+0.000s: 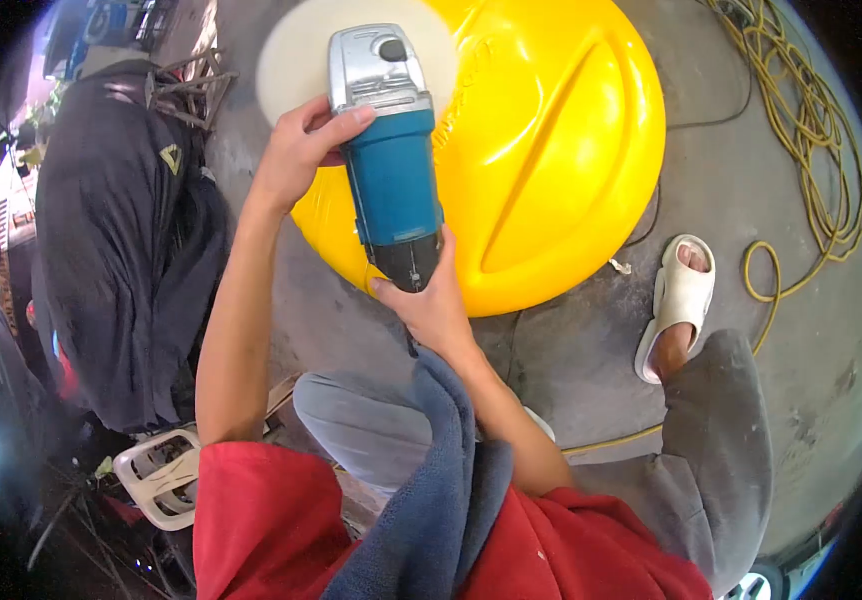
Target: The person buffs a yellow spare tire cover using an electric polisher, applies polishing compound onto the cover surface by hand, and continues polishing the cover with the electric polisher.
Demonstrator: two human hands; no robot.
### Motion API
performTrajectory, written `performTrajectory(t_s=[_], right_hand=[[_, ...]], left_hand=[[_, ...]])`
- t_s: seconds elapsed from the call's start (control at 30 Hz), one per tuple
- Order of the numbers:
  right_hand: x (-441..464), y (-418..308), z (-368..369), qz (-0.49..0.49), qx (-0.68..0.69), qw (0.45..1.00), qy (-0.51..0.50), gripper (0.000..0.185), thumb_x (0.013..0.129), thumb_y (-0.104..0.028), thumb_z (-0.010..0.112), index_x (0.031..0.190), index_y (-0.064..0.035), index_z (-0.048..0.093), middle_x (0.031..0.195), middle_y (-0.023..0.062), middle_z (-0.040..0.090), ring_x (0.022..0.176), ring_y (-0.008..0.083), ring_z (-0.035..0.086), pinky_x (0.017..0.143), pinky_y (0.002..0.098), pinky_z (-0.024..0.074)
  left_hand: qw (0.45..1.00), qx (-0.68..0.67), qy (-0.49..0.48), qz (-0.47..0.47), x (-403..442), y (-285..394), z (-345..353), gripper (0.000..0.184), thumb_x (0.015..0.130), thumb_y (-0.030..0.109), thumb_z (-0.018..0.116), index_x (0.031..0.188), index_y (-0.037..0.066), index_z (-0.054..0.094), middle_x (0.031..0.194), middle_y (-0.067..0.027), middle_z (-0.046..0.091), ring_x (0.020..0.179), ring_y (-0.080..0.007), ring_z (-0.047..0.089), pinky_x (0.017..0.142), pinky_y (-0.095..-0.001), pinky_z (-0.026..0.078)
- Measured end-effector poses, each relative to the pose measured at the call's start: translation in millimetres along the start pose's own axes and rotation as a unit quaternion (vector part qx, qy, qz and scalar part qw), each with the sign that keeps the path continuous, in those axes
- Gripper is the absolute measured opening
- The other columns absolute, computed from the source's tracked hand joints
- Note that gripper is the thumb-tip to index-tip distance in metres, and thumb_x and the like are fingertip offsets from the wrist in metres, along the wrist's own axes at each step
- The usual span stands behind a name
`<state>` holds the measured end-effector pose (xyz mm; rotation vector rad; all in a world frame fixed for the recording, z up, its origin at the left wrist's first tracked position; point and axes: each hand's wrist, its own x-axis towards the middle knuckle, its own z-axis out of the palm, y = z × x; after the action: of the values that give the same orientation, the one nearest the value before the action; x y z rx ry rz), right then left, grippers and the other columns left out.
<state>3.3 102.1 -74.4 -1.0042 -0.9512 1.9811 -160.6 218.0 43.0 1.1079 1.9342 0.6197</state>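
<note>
A blue polisher (391,180) with a silver gear head and a black rear handle is in both of my hands. Its round white pad (296,60) lies over the left side of a large, glossy yellow plastic piece (561,150); whether the pad is turning I cannot tell. My left hand (301,150) is closed around the neck just behind the metal head, thumb on top. My right hand (431,295) wraps round the black rear handle (409,262). The cord drops from the handle's end toward a dark blue towel (431,470) hanging in front of me.
A coiled yellow hose (821,150) lies on the grey floor at right, running back past my sandalled foot (676,300). To the left stands something under a black cover (121,240), beside a beige plastic chair or stool (156,480). A car wheel (756,585) shows bottom right.
</note>
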Motion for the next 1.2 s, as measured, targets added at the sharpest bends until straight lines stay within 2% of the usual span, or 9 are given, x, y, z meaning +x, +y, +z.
performTrajectory(t_s=[0.13,0.2,0.27,0.4,0.53,0.7,0.73,0.8,1.2], right_hand=[[-16.8,-6.1,-2.7,0.039,-0.022,0.999,-0.016,0.095,0.072,-0.014,0.080,0.143,0.0035,0.018,0.128,0.0208,0.049,0.118,0.0271,0.052,0.101,0.0361,0.0397],[-37.4,15.4,4.6,0.000,-0.009,1.000,-0.009,0.096,0.072,-0.014,0.080,0.143,0.0036,0.018,0.128,0.0219,0.049,0.117,0.0285,0.052,0.101,0.0368,0.0397],[-60.3,26.4,8.1,0.038,-0.040,0.998,-0.006,0.101,0.073,-0.018,0.080,0.147,-0.0018,0.013,0.123,0.0307,0.054,0.113,0.0436,0.058,0.095,0.0450,0.0458],[-75.4,25.9,10.3,0.080,-0.056,0.995,-0.023,0.101,0.074,-0.019,0.079,0.147,-0.0028,0.012,0.125,0.0330,0.053,0.115,0.0456,0.057,0.095,0.0464,0.0457],[-48.9,21.6,7.2,0.070,-0.040,0.997,-0.020,0.101,0.074,-0.018,0.078,0.147,-0.0025,0.011,0.124,0.0320,0.054,0.115,0.0440,0.057,0.095,0.0455,0.0456],[7.7,7.8,1.4,-0.082,-0.033,0.995,0.038,0.099,0.074,-0.014,0.077,0.147,-0.0020,0.012,0.123,0.0276,0.054,0.112,0.0396,0.059,0.096,0.0433,0.0451],[15.7,2.9,-0.8,-0.083,-0.034,0.995,0.041,0.099,0.074,-0.014,0.077,0.147,-0.0020,0.012,0.123,0.0276,0.054,0.112,0.0396,0.059,0.096,0.0433,0.0451],[28.5,-20.6,-5.1,-0.010,0.004,1.000,0.027,0.096,0.074,-0.013,0.079,0.142,0.0057,0.014,0.122,0.0209,0.053,0.112,0.0288,0.055,0.099,0.0364,0.0420],[5.5,-7.2,-0.7,0.004,-0.018,1.000,0.013,0.096,0.073,-0.013,0.079,0.143,0.0050,0.015,0.124,0.0212,0.052,0.111,0.0282,0.056,0.097,0.0376,0.0434]], left_hand=[[1.000,0.018,0.017,-0.007,-21.0,-9.4,-0.6,0.057,0.084,0.041,0.069,0.119,-0.003,0.061,0.102,-0.0059,0.066,0.088,-0.0107,0.061,0.075,-0.0237,0.049],[1.000,-0.001,0.006,-0.022,-44.7,-14.7,-0.5,0.058,0.084,0.037,0.071,0.122,-0.005,0.059,0.106,-0.0082,0.065,0.092,-0.0125,0.061,0.080,-0.0253,0.049],[1.000,-0.018,-0.001,-0.008,-64.6,-28.4,0.6,0.058,0.083,0.031,0.072,0.124,-0.007,0.057,0.112,-0.0108,0.064,0.097,-0.0148,0.060,0.086,-0.0275,0.048],[0.998,-0.057,-0.003,0.015,-79.2,-42.3,0.5,0.058,0.082,0.027,0.072,0.125,-0.009,0.055,0.114,-0.0125,0.063,0.101,-0.0157,0.059,0.090,-0.0289,0.047],[1.000,-0.029,0.004,0.004,-55.0,-27.5,1.7,0.058,0.083,0.031,0.070,0.125,-0.006,0.055,0.111,-0.0096,0.063,0.099,-0.0145,0.059,0.086,-0.0277,0.048],[1.000,0.022,0.005,0.007,6.5,0.9,7.1,0.059,0.085,0.044,0.065,0.121,-0.002,0.059,0.102,-0.0052,0.064,0.091,-0.0117,0.060,0.077,-0.0251,0.049],[0.999,0.031,0.015,0.006,15.7,10.9,11.3,0.060,0.085,0.048,0.064,0.119,-0.001,0.060,0.099,-0.0049,0.064,0.088,-0.0113,0.059,0.074,-0.0248,0.049],[0.999,0.042,0.025,0.006,33.0,19.1,13.3,0.062,0.085,0.051,0.063,0.118,-0.001,0.060,0.097,-0.0046,0.063,0.086,-0.0110,0.059,0.071,-0.0246,0.049],[0.998,0.024,0.053,0.012,10.1,4.1,12.8,0.060,0.084,0.051,0.065,0.114,-0.001,0.062,0.097,-0.0051,0.063,0.085,-0.0111,0.059,0.069,-0.0245,0.048]])
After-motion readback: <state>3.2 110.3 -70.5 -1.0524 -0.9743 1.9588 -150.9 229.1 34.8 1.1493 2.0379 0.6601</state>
